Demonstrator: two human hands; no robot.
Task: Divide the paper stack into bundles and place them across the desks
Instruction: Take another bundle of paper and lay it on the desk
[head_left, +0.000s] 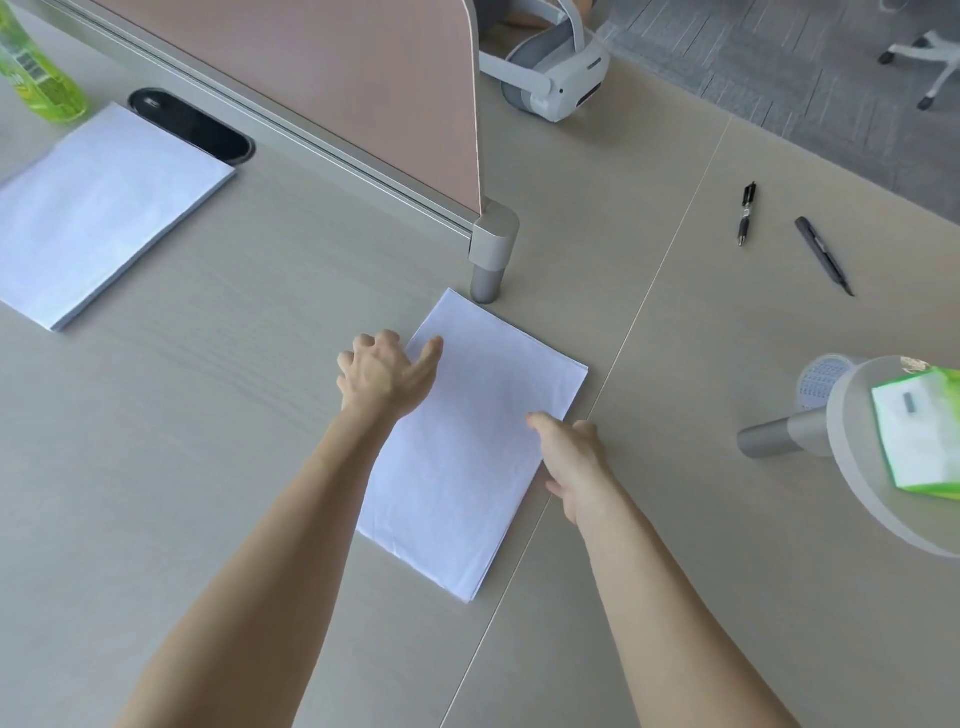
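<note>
The paper bundle (467, 457) lies flat on the desk (208, 415), its far corner just beside the grey post (491, 260) that ends the pink partition (337, 78). From there it slants back towards the person. Both bare arms reach in to it. The left hand (384, 374) is at the bundle's left edge, near the post, thumb laid on the top sheet and fingers curled against the side, grasping it. The right hand (576, 462) clasps the opposite edge further from the post, thumb on top, fingers tucked round the side.

That right edge sits almost on the seam (649, 291) between two desktops, which runs past the post on its right. Beyond the seam, well right of the post, lie a black pen (746, 213) and a dark utility knife (823, 255), apart from each other. A round grey stand (852, 457) carrying a green-and-white tissue pack (919, 436) crowds the space further right.

Behind the post a white headset (556, 78) rests. Well left of the post is a second bundle (104, 208), touching a black cable hatch (197, 127), with a green bottle (36, 73) just past it.
</note>
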